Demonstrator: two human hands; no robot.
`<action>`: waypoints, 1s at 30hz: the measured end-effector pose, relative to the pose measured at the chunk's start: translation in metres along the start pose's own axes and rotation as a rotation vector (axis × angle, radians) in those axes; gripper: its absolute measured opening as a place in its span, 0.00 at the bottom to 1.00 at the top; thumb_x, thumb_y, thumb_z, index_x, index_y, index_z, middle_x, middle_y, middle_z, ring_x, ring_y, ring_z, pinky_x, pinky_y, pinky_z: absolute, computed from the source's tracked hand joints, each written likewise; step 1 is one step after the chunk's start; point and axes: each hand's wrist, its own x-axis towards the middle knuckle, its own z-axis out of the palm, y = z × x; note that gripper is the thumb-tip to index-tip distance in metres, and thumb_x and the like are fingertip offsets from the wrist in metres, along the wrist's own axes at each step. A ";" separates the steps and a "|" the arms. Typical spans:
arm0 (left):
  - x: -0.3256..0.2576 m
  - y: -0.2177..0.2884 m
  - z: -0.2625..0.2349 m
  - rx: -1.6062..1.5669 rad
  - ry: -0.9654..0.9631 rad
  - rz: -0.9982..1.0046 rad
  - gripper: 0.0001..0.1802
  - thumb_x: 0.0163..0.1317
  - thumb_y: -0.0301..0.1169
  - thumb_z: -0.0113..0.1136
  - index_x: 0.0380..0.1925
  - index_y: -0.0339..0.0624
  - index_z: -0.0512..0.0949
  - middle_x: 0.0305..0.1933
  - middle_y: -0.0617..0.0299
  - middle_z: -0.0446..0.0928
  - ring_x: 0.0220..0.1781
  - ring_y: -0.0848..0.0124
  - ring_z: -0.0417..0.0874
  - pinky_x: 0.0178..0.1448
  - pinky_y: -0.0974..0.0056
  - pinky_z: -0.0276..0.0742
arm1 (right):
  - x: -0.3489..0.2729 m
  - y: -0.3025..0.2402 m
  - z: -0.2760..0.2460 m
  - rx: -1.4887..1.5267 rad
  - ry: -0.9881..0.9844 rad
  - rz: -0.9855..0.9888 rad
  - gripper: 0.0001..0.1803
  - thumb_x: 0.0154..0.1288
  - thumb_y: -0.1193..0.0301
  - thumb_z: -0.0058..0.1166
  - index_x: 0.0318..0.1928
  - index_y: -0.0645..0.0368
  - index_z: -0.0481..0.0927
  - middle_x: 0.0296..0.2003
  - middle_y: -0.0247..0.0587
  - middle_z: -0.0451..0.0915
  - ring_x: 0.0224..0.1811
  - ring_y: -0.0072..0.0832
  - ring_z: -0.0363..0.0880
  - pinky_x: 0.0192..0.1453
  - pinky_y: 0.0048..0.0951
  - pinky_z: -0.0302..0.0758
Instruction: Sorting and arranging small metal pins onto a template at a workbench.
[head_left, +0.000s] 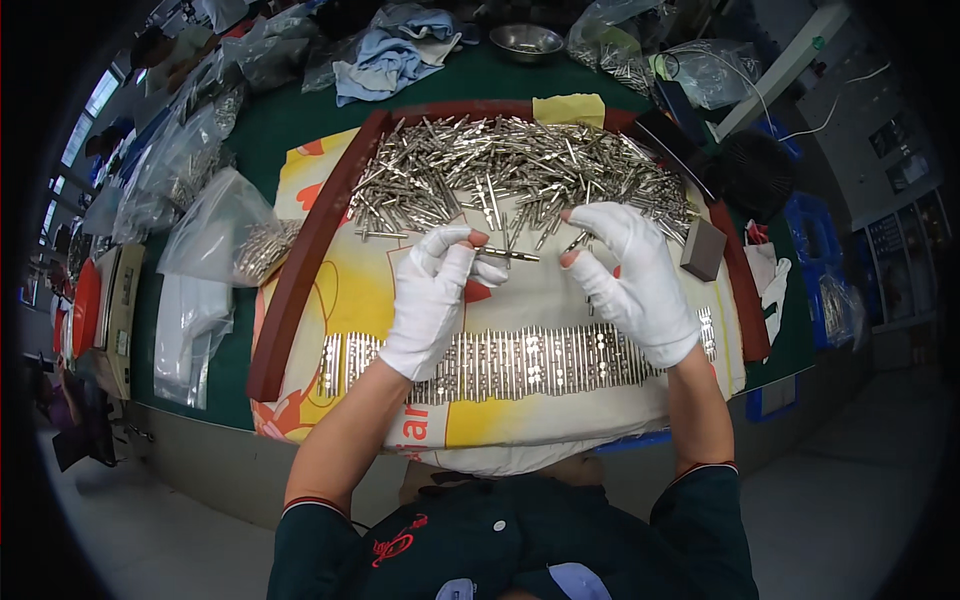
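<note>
In white gloves with bare fingertips, both my hands are over the cloth-covered board (360,290). My left hand (437,290) is closed, pinching a thin shiny metal rod (512,254) with darker bands, which points to the right. My right hand (632,280) is a little to the right of that rod, its thumb and forefinger apart. Another short metal piece (577,241) shows in the gap between them; whether the hand touches it I cannot tell. Beyond my hands lies a big heap of similar rods (520,165). Nearer me, a row of rods (530,362) lies side by side, partly covered by my wrists.
Dark red wooden rails (312,270) edge the board. A grey-brown block (703,249) stands at the right. Plastic bags of metal parts (225,225) and a scale (118,320) are on the left. Behind are a blue cloth (390,65) and a metal bowl (527,42).
</note>
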 end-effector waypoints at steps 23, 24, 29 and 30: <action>-0.009 0.000 0.007 0.064 -0.030 0.089 0.12 0.74 0.27 0.50 0.52 0.32 0.75 0.46 0.55 0.83 0.46 0.65 0.87 0.51 0.67 0.82 | -0.003 0.005 0.060 0.769 -0.034 0.629 0.19 0.74 0.59 0.53 0.29 0.60 0.77 0.23 0.29 0.76 0.23 0.14 0.72 0.28 0.19 0.68; -0.010 0.002 0.007 0.117 -0.031 0.039 0.12 0.74 0.27 0.50 0.52 0.31 0.74 0.47 0.54 0.83 0.46 0.65 0.87 0.52 0.66 0.82 | -0.004 0.004 0.061 0.771 -0.029 0.633 0.19 0.74 0.59 0.53 0.29 0.60 0.77 0.23 0.29 0.76 0.23 0.14 0.72 0.28 0.19 0.68; -0.012 0.006 0.015 0.095 -0.052 -0.034 0.15 0.73 0.26 0.48 0.54 0.28 0.72 0.48 0.48 0.83 0.46 0.66 0.86 0.53 0.66 0.82 | -0.005 0.005 0.066 0.744 0.127 0.555 0.22 0.74 0.59 0.53 0.25 0.61 0.75 0.17 0.25 0.69 0.20 0.12 0.64 0.24 0.22 0.62; -0.011 0.006 0.014 0.095 -0.073 -0.049 0.15 0.73 0.26 0.48 0.55 0.27 0.71 0.47 0.47 0.83 0.46 0.66 0.86 0.52 0.66 0.81 | -0.005 0.006 0.066 0.744 0.128 0.557 0.22 0.74 0.59 0.53 0.25 0.61 0.75 0.17 0.25 0.69 0.20 0.12 0.64 0.24 0.22 0.62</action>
